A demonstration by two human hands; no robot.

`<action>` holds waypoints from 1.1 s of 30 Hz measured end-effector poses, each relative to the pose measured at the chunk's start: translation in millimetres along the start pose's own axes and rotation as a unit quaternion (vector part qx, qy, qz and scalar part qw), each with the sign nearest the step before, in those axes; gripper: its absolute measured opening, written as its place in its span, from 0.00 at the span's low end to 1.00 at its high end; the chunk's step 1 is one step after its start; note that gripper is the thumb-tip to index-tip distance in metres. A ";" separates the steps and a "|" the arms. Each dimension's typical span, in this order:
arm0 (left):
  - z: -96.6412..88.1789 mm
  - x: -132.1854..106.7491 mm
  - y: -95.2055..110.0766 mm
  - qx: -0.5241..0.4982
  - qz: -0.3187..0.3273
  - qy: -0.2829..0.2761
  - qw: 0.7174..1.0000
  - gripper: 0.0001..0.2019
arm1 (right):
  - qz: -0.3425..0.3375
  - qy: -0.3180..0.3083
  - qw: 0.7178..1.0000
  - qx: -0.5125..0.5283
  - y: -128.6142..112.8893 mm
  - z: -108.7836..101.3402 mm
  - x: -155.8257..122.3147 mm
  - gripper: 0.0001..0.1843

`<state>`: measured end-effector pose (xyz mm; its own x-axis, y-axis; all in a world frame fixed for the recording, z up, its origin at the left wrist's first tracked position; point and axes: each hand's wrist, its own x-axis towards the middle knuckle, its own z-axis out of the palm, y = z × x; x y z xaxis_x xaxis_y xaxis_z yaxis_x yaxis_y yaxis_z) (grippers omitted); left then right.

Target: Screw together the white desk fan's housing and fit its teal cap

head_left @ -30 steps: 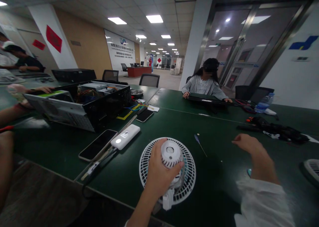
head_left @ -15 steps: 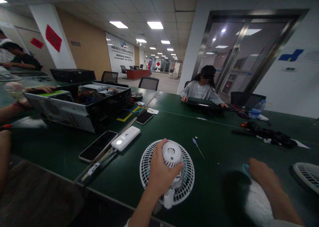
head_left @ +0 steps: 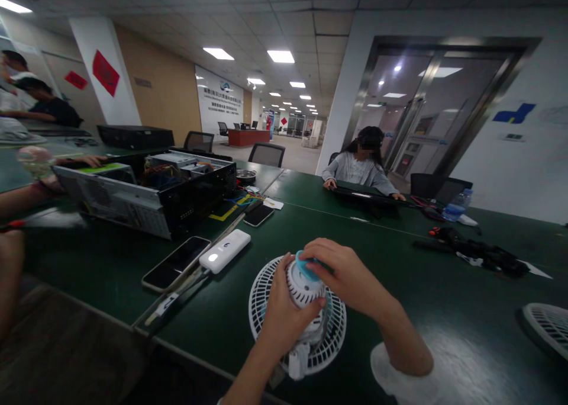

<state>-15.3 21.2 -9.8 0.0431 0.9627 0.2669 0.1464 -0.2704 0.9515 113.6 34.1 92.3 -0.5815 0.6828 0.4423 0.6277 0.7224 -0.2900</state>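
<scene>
Honestly, the main risk here is the light-blue piece point(head_left: 304, 264) slipping: the right hand's fingers point(head_left: 331, 260) are curled over it at an angle, so uneven pressure could pop it loose or tip the white motor housing point(head_left: 302, 289), which the left hand point(head_left: 286, 310) has wrapped in a closed grip. The housing's long axis looks roughly upright, leaning slightly, with the blue piece at its top end. It rises from the middle of the round fan guard point(head_left: 261, 301), which lies flat on the green table point(head_left: 444, 316). If the guard skids, the power bank point(head_left: 225, 251) near its left side could get bumped.
</scene>
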 end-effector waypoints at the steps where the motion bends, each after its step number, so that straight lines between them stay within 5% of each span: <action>1: 0.3 0.0 -0.3 0.000 -0.003 -0.003 1.000 0.38 | -0.007 -0.017 1.000 -0.012 -2.1 2.3 2.4 0.08; 11: 1.3 -2.0 3.3 -0.027 -0.029 0.002 0.999 0.38 | 0.001 -0.085 0.996 -0.029 -3.1 4.7 -0.6 0.09; 23: 3.6 -4.4 6.9 -0.057 -0.030 0.034 0.997 0.36 | 0.024 -0.095 0.995 -0.026 -3.6 0.3 -2.8 0.08; 33: 1.2 -2.4 2.5 -0.047 -0.032 0.005 0.998 0.37 | 0.019 -0.116 0.993 -0.018 -5.0 -0.2 -1.5 0.09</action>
<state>-13.9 18.1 -8.2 0.0259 0.9779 0.2072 0.0561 -0.2084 0.9764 111.5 29.4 93.2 -0.6575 0.7200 0.2219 0.6681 0.6934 -0.2700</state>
